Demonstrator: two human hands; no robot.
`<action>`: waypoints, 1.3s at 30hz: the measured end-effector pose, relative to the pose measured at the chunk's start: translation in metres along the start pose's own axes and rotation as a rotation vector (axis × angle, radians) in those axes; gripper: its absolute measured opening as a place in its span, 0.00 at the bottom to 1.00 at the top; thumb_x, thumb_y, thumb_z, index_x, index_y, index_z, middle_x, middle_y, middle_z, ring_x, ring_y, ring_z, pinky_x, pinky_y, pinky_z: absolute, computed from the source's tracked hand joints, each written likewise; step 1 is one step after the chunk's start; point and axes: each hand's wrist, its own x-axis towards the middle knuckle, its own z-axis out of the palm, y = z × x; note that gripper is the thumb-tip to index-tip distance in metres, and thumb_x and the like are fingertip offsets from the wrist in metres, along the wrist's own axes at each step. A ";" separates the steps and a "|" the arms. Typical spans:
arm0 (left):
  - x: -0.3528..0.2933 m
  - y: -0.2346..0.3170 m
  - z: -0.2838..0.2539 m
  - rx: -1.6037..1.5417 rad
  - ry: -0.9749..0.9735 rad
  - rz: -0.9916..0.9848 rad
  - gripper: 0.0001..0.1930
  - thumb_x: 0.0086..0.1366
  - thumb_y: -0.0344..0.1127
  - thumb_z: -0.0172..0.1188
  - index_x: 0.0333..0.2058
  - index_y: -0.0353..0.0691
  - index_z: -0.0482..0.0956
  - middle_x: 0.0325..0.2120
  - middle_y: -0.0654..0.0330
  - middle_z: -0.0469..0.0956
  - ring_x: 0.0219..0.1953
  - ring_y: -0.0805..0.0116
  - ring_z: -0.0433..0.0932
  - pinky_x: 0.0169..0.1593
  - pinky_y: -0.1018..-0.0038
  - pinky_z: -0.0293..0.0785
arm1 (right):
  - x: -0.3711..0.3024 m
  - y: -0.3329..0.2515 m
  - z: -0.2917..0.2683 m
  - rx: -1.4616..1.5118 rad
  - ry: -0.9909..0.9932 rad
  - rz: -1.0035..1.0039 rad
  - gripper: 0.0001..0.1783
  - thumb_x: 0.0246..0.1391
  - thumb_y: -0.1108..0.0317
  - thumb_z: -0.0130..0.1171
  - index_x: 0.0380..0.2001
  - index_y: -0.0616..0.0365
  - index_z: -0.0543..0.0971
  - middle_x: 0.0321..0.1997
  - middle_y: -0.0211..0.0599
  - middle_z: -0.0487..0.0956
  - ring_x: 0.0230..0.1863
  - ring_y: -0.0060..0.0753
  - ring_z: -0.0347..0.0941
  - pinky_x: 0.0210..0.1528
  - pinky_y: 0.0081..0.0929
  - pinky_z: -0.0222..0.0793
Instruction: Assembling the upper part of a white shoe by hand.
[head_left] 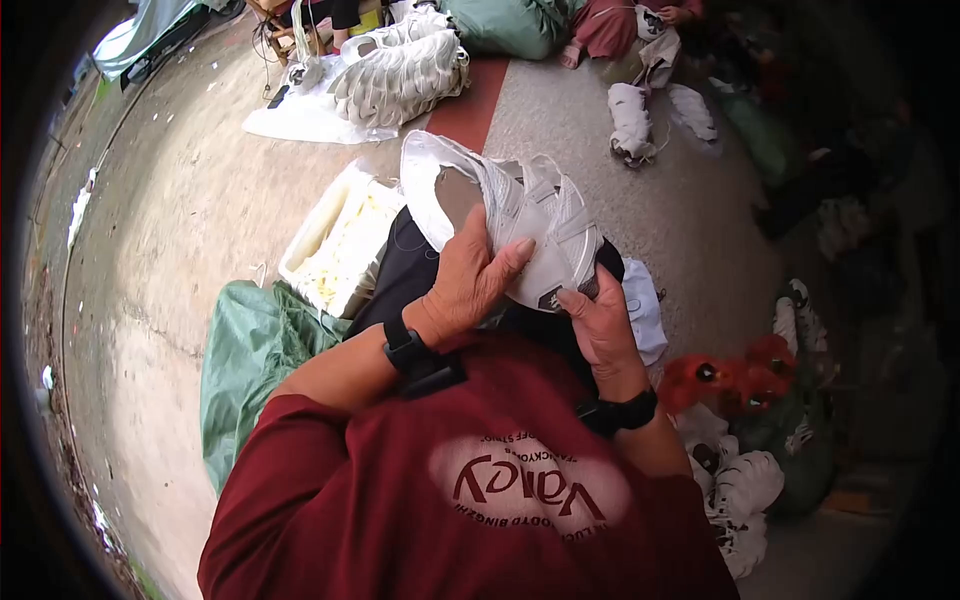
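A pale grey and white shoe upper lies across my dark-clad lap, held between both hands. My left hand grips its near left side, with the fingers reaching inside and the thumb lying on the outer face. At the upper's lower right edge, near a small dark patch, my right hand pinches the material between thumb and fingers. The white lining shows around the opening at the far left. Parts of my left fingers are hidden inside the upper.
Left of my lap stands a white foam box with pale scraps inside, beside a green sack. Bundled shoe uppers lie on white sheeting ahead. More white uppers and red-orange items are at right. Other people sit at the far edge.
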 end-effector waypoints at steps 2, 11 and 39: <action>0.000 -0.004 -0.001 0.060 -0.018 -0.075 0.27 0.61 0.47 0.54 0.51 0.33 0.61 0.41 0.51 0.72 0.44 0.64 0.72 0.48 0.74 0.66 | 0.002 0.006 -0.005 0.034 0.043 -0.005 0.28 0.44 0.76 0.61 0.50 0.66 0.66 0.47 0.36 0.73 0.47 0.27 0.69 0.53 0.25 0.62; -0.001 0.004 -0.013 -0.468 -0.162 -0.262 0.22 0.66 0.45 0.46 0.51 0.35 0.64 0.44 0.61 0.71 0.44 0.77 0.70 0.47 0.78 0.66 | -0.022 -0.009 -0.029 0.104 0.129 0.006 0.34 0.32 0.80 0.58 0.50 0.70 0.66 0.46 0.42 0.74 0.49 0.37 0.70 0.55 0.31 0.61; 0.012 -0.082 -0.019 0.296 0.026 -0.208 0.09 0.59 0.33 0.53 0.30 0.31 0.75 0.23 0.53 0.76 0.25 0.62 0.76 0.31 0.73 0.72 | 0.081 0.095 -0.023 -1.743 -0.156 -0.370 0.09 0.33 0.66 0.57 0.22 0.58 0.77 0.26 0.48 0.76 0.30 0.50 0.73 0.36 0.39 0.68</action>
